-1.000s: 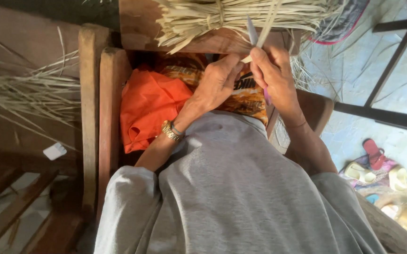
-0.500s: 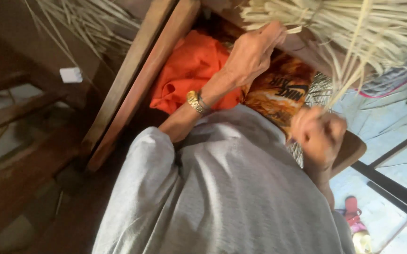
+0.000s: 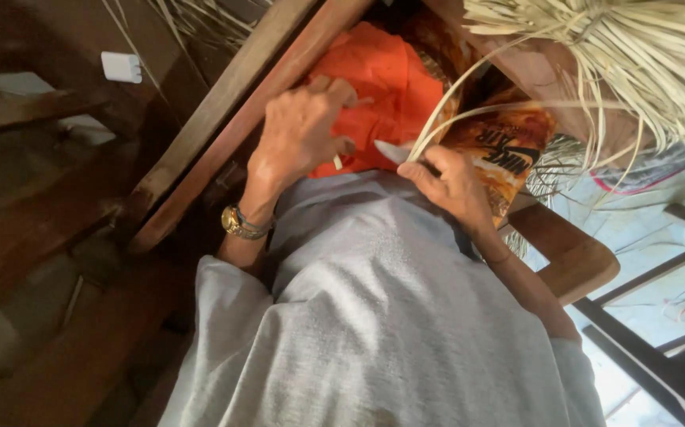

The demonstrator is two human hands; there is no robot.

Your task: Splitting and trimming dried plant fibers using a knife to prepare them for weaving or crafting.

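Now | left hand (image 3: 299, 134) grip closed on one strip end (image 3: 338, 161) | right hand (image 3: 453, 183) pinching two strips (image 3: 469, 87)

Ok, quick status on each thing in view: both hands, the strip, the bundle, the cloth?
Left hand: loosely curled on the orange cloth.
Right hand: pinching a pale strip.
Pale strip: bowed, running up to the bundle.
Strip bundle: tied, ends splayed.
Orange cloth: crumpled.

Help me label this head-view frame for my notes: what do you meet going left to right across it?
White block → wooden beam → left hand with a gold watch → orange cloth → right hand pinching a pale strip → bundle of pale strips.
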